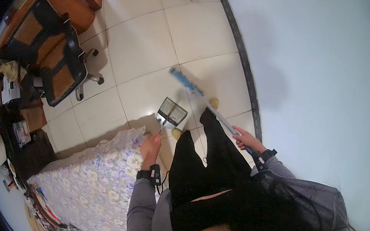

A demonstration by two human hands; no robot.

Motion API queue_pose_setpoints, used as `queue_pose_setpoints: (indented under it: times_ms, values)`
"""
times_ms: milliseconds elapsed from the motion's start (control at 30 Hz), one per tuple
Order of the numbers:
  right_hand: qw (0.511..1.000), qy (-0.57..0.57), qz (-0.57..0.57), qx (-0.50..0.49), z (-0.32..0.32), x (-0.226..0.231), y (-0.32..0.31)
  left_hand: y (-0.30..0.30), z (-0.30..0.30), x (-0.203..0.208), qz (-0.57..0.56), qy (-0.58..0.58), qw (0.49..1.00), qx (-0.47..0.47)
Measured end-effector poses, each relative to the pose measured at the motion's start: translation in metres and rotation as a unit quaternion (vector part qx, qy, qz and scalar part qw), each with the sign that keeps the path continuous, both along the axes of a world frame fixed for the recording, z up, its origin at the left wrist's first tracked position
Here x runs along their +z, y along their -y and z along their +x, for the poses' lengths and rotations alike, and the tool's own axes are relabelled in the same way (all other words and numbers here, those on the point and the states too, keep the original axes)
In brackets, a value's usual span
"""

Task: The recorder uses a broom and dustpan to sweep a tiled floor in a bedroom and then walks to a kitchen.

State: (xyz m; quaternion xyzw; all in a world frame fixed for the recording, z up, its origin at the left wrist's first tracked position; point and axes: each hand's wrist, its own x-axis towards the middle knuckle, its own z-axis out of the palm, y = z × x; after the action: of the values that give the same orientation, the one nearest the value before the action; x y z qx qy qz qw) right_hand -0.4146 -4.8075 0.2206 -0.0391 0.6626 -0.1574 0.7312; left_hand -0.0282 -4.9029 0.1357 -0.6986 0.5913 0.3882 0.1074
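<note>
Below the head camera, the person stands on the tiled floor between a bed with a flowered cover and a pale wall. Fingers of the left hand are clenched on the handle of a dustpan, which hangs just ahead of them, tilted, above the floor near the feet. Fingers of the right hand are wrapped round the handle of a broom; its blue head reaches well forward and to the left of those fingers, blurred, so it is likely swinging.

From here the main risk seems to be the pan tipping: held at a slant with one hand, anything in it could slide out onto the tiles. The broom head might also knock the pan's rim, since both sit close together ahead of the fingers. An office chair stands well off to the left, beside a cluttered bench, too far to be struck.
</note>
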Motion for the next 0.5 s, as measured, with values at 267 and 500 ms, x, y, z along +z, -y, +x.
queue_pose_setpoints:
  times_ms: [267,500]
  values:
    - [0.985,-0.07,-0.143,-0.064,-0.117,-0.106,0.11,-0.016,-0.037,0.002,0.014,-0.061,0.98,0.187]
    - [0.989,0.089,-0.077,0.084,-0.13,-0.198,0.139,-0.005,-0.103,0.004,0.029,-0.049,0.963,0.263]
